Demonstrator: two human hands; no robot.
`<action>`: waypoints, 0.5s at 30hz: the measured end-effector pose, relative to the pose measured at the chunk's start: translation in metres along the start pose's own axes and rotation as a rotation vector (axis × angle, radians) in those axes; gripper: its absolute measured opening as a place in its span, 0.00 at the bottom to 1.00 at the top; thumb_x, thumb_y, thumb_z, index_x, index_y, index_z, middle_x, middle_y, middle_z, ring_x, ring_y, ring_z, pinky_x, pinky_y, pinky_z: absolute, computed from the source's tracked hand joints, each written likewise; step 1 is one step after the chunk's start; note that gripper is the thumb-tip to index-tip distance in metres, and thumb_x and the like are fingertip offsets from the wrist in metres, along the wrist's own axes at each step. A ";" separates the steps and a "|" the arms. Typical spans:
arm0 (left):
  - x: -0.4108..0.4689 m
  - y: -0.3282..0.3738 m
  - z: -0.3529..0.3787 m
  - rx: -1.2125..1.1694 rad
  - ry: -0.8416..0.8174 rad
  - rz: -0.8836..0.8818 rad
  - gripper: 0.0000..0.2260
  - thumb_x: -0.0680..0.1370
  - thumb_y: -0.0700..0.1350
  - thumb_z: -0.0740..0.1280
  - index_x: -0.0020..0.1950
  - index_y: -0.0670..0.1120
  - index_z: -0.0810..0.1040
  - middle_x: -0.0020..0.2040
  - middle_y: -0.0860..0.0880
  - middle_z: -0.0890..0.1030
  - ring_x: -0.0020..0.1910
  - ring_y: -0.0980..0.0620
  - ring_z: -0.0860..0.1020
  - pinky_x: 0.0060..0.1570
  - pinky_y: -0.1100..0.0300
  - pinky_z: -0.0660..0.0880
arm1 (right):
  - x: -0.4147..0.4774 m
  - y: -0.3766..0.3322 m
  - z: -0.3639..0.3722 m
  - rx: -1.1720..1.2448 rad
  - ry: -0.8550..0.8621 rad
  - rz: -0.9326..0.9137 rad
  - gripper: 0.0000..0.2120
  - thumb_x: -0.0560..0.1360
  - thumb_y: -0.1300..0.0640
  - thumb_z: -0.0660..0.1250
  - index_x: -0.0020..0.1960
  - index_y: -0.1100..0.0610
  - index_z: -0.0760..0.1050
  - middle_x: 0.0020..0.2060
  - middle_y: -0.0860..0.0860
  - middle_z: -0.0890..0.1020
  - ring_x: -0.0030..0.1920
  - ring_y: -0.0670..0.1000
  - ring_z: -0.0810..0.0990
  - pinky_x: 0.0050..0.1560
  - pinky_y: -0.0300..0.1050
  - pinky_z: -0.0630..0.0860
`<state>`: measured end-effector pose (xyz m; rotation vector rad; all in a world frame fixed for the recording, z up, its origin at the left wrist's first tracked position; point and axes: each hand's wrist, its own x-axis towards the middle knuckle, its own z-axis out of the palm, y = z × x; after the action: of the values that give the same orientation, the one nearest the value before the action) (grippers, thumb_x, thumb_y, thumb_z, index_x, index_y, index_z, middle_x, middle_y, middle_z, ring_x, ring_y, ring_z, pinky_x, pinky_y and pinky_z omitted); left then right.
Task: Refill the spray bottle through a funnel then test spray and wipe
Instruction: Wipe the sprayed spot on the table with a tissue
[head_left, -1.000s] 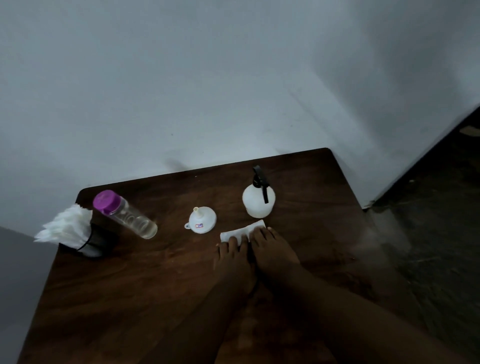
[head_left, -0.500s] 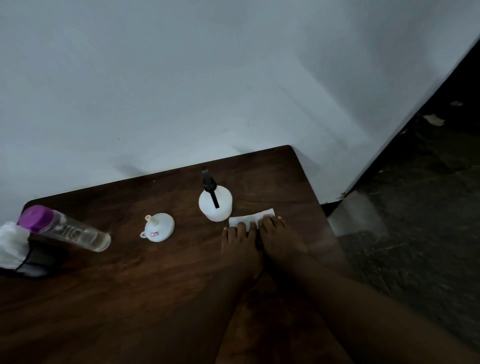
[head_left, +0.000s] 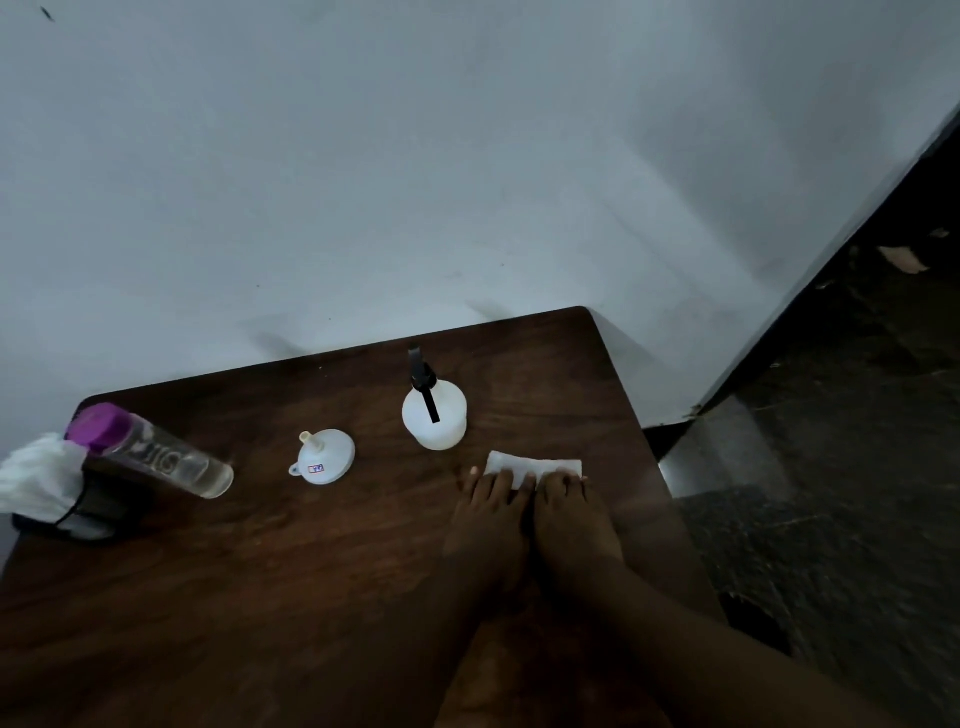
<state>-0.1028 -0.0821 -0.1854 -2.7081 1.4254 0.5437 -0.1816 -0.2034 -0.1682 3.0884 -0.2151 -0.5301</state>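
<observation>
- Fingers (head_left: 498, 480) of both hands lie straight and close together, flat on the near edge of the tissue (head_left: 535, 462). They press it to the table (head_left: 311, 571), right of frame centre, and grip nothing.
- Left hand (head_left: 491, 519) and right hand (head_left: 571, 519) sit side by side, touching.
- Spray bottle (head_left: 435, 415) stands just above the tissue, black head fitted.
- Funnel (head_left: 324, 457) rests mouth-down, spout up, left of the spray bottle.
- Water bottle (head_left: 150, 452) sits capped at the left edge.
- Judging by this, the refill is done and probably the test spray too. The wipe is in hand, and only finishing it remains.
</observation>
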 end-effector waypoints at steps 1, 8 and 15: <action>-0.003 -0.005 0.001 0.006 0.000 0.014 0.38 0.78 0.65 0.57 0.83 0.51 0.47 0.82 0.42 0.54 0.81 0.43 0.50 0.78 0.41 0.37 | -0.002 -0.006 -0.002 -0.002 -0.013 0.004 0.32 0.82 0.50 0.60 0.79 0.63 0.53 0.74 0.65 0.64 0.74 0.63 0.65 0.74 0.59 0.61; -0.032 -0.044 -0.007 -0.008 -0.018 0.063 0.35 0.81 0.62 0.57 0.83 0.52 0.46 0.82 0.42 0.50 0.82 0.44 0.47 0.77 0.45 0.35 | -0.001 -0.056 -0.005 -0.029 -0.021 -0.006 0.27 0.83 0.51 0.56 0.75 0.66 0.60 0.68 0.66 0.72 0.66 0.64 0.73 0.69 0.59 0.67; -0.058 -0.084 -0.007 -0.013 -0.116 0.056 0.36 0.81 0.61 0.58 0.83 0.52 0.44 0.82 0.41 0.46 0.81 0.43 0.42 0.76 0.45 0.33 | 0.013 -0.110 -0.006 -0.044 -0.035 0.001 0.31 0.81 0.48 0.57 0.76 0.66 0.58 0.67 0.65 0.72 0.66 0.63 0.73 0.70 0.61 0.66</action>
<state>-0.0630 0.0113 -0.1716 -2.6060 1.4763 0.7029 -0.1530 -0.0966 -0.1692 3.0380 -0.2026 -0.5804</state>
